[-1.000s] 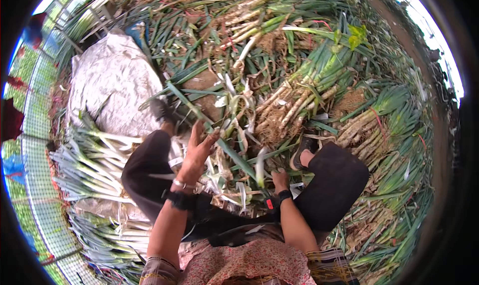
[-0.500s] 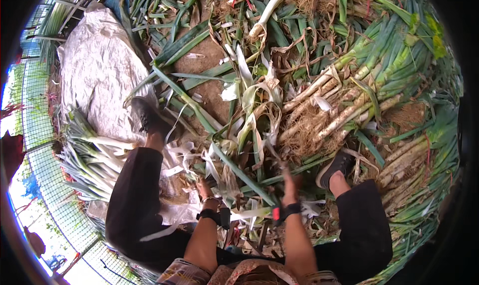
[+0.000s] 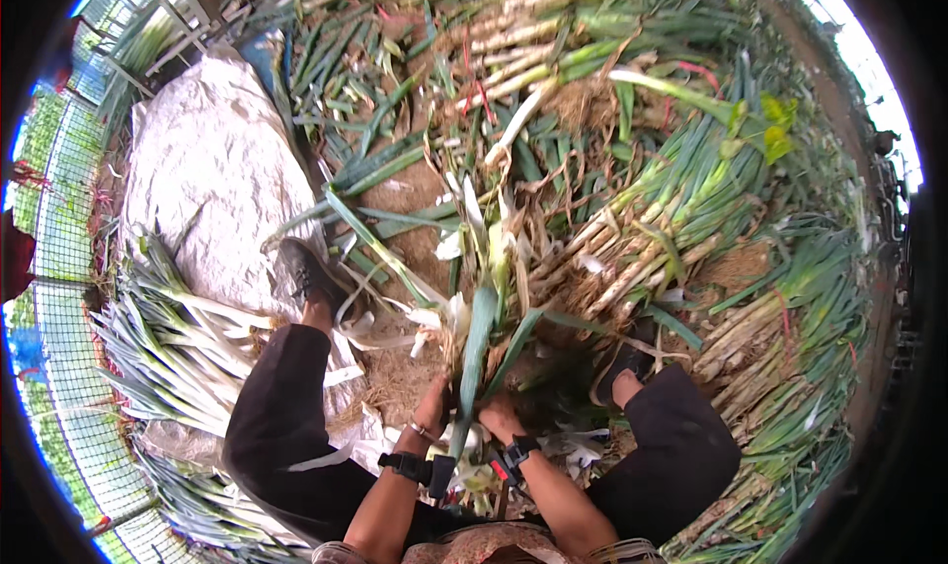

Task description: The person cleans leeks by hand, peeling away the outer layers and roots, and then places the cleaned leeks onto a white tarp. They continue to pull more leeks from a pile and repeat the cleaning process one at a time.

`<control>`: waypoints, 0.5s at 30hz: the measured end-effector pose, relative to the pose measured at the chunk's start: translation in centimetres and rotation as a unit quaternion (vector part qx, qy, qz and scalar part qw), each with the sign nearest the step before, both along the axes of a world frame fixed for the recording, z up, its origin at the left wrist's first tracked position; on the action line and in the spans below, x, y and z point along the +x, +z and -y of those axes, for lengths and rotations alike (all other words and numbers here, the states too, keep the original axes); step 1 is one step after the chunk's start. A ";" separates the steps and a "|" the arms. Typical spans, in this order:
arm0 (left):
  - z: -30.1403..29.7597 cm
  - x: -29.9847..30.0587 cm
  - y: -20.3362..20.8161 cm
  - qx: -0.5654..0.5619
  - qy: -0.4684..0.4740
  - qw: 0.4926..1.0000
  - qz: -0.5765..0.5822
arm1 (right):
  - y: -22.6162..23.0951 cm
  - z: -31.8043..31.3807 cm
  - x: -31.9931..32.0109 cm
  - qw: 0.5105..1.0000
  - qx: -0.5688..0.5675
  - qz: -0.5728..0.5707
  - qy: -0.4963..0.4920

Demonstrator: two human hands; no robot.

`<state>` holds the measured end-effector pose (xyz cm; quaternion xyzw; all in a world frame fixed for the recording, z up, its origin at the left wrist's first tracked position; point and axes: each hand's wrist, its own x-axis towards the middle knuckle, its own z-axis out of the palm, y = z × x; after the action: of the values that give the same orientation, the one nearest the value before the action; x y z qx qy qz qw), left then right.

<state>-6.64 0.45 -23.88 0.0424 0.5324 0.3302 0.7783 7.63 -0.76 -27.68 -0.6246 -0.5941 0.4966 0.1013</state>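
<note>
No writing, label, brand, number or sign can be read.
</note>
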 end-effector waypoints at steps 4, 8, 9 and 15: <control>1.1 -1.2 7.2 -0.091 -0.093 0.979 -0.155 | 6.1 1.4 -2.0 0.974 -0.054 -0.184 -0.120; 4.9 -6.8 11.2 0.227 -0.364 0.766 -0.478 | 5.5 4.1 -6.9 0.926 -0.084 -0.368 -0.009; 5.0 -5.7 12.7 0.308 -0.225 0.798 -0.467 | 5.0 4.0 -7.3 0.951 -0.083 -0.293 0.062; 4.4 -5.7 22.0 0.274 -0.016 0.879 -0.391 | 14.0 -5.4 -0.2 0.852 -0.069 -0.507 -0.112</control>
<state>-12.37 -3.95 -1.92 0.3879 0.6808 0.4067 0.4697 7.40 4.61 -13.72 -0.3538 -0.3506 0.7692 0.4002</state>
